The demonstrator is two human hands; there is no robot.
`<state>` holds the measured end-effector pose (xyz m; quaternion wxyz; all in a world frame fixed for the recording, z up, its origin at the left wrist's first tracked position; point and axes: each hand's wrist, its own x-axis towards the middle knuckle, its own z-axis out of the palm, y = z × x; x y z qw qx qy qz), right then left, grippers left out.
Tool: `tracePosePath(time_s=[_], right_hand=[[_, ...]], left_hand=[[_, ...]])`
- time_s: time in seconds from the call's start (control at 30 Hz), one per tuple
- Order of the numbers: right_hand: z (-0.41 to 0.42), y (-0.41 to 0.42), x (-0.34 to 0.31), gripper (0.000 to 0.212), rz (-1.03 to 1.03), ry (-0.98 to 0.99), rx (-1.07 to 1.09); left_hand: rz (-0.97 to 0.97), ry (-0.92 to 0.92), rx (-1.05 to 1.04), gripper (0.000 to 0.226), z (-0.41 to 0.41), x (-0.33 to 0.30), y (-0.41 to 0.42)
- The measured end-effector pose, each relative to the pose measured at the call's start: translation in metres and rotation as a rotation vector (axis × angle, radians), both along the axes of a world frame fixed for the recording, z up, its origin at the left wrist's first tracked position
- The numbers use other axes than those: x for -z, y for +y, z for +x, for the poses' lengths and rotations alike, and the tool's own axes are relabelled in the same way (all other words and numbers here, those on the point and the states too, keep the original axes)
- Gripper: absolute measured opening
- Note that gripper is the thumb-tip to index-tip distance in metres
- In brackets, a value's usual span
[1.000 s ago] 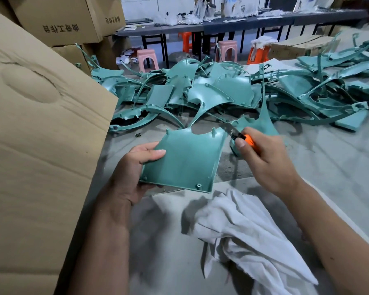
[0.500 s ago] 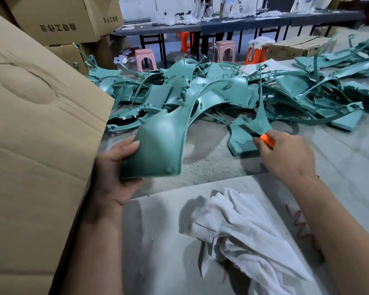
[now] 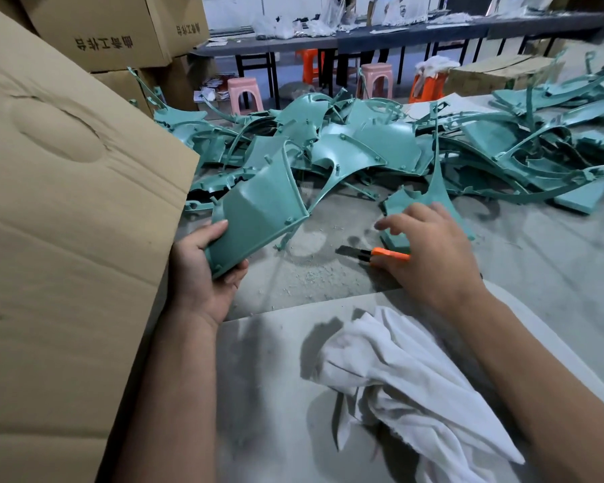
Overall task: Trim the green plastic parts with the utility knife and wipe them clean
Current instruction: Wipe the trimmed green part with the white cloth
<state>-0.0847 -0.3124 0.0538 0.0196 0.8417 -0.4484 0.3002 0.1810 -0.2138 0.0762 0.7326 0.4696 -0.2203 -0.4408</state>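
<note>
My left hand point(image 3: 203, 270) grips the lower corner of a curved green plastic panel point(image 3: 258, 210), tilted up over the table's left side. The orange utility knife point(image 3: 380, 254) lies on the table with its dark blade pointing left. My right hand point(image 3: 429, 252) is over its handle end with the fingers spread and relaxed; the thumb is beside the handle. A white cloth point(image 3: 415, 385) lies crumpled on a grey board point(image 3: 265, 378) in front of me. Another green part point(image 3: 436, 190) stands just behind my right hand.
A big pile of green plastic parts point(image 3: 363, 141) covers the far half of the table point(image 3: 555, 273). A large cardboard flap point(image 3: 67, 221) fills the left side, with stacked boxes point(image 3: 102, 33) behind. Plastic shavings lie near the knife. Stools and a long bench stand beyond.
My right hand has lowered the knife onto the table and opened its fingers over it. My left hand has turned the green panel and swung it left.
</note>
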Motion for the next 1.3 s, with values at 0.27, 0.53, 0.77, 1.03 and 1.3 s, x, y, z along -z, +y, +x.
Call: tracePosePath(time_s=[0.27, 0.53, 0.77, 1.03, 1.3], right_hand=[[-0.012, 0.020, -0.023, 0.077, 0.993, -0.044, -0.781], [-0.005, 0.032, -0.019, 0.020, 1.020, 0.079, -0.790], [0.005, 0.019, -0.013, 0.030, 0.965, -1.096, -0.453], [0.035, 0.037, -0.006, 0.023, 1.059, -1.215, -0.393], [0.040, 0.041, -0.001, 0.019, 0.537, -0.944, -0.360]], left_hand=[[0.081, -0.238, -0.068, 0.009, -0.006, 0.004, -0.007], [0.043, -0.267, -0.055, 0.016, -0.010, 0.006, -0.006], [-0.168, -0.138, -0.095, 0.026, -0.033, 0.006, -0.016], [-0.166, -0.190, -0.144, 0.042, -0.096, 0.019, -0.032], [-0.202, -0.331, 0.028, 0.036, -0.097, 0.024, -0.035]])
